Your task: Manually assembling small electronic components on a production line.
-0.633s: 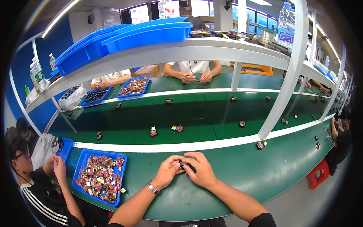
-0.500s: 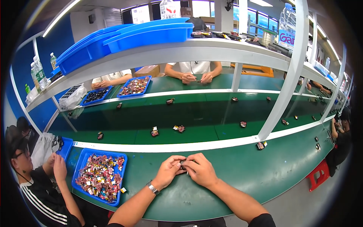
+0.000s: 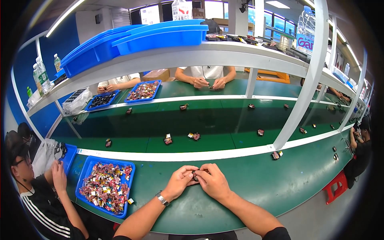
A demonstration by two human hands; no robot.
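Over the near green bench, both of my hands meet around a small dark part (image 3: 195, 175) with a dark casing, mostly covered by fingers. My left hand (image 3: 179, 183), with a metal watch on its wrist, grips it from the left. Fingers of my right hand (image 3: 214, 182) pinch it from the right and above. To the left of my hands is a blue tray (image 3: 133, 176) heaped with small pink, white and yellow parts (image 3: 105, 187). One loose part (image 3: 131, 201) lies beside the tray's right edge.
Beyond the white rail (image 3: 180, 155), a green conveyor belt (image 3: 216, 140) carries scattered small assemblies (image 3: 168, 139). A slanted white post (image 3: 298, 96) rises at the right, under a shelf with blue trays (image 3: 160, 40). A co-worker (image 3: 44, 200) sits close on the left; others work across.
The assemblies on the belt have shifted slightly to the right. My fingers have moved a little on the dark part, showing more of it; both hands stay in nearly the same place.
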